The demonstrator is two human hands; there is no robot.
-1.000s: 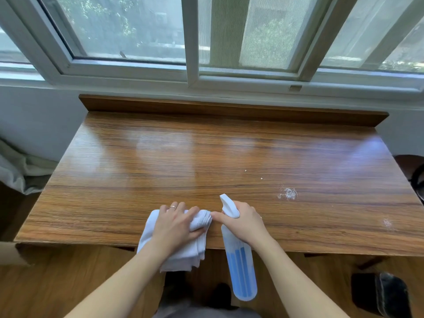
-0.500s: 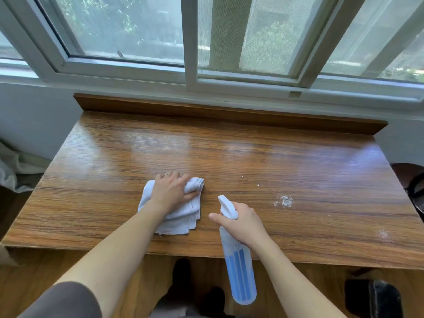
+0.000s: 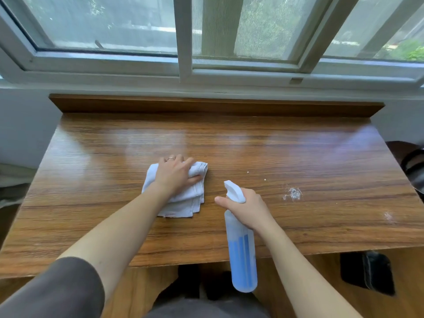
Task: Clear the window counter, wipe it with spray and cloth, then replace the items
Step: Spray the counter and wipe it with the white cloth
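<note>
Left hand [image 3: 175,175] presses down on my white cloth [image 3: 183,198], fingers curled over its bunched far edge and thumb hooked against its right side; a ring [image 3: 171,158] shows on one finger. Since a second ago this hand has pushed the cloth from the counter's near edge, where it hung partly over, out to the middle, and now the whole cloth lies on the wood. My right hand [image 3: 249,208] grips the neck of the spray bottle [image 3: 242,249], forefinger stretched out leftward below the white nozzle; it has stayed near the front edge, the blue-filled body hanging down toward me past the edge.

My counter [image 3: 263,152] is glossy brown wood with a raised back strip. Right of the bottle sit a white smear [image 3: 292,194], a fainter mark [image 3: 387,216] nearer the right edge, and two tiny crumbs [image 3: 248,172] further back. Behind is a white-framed window [image 3: 183,42] with greenery outside. A dark object [image 3: 367,271] stands on the floor at lower right.
</note>
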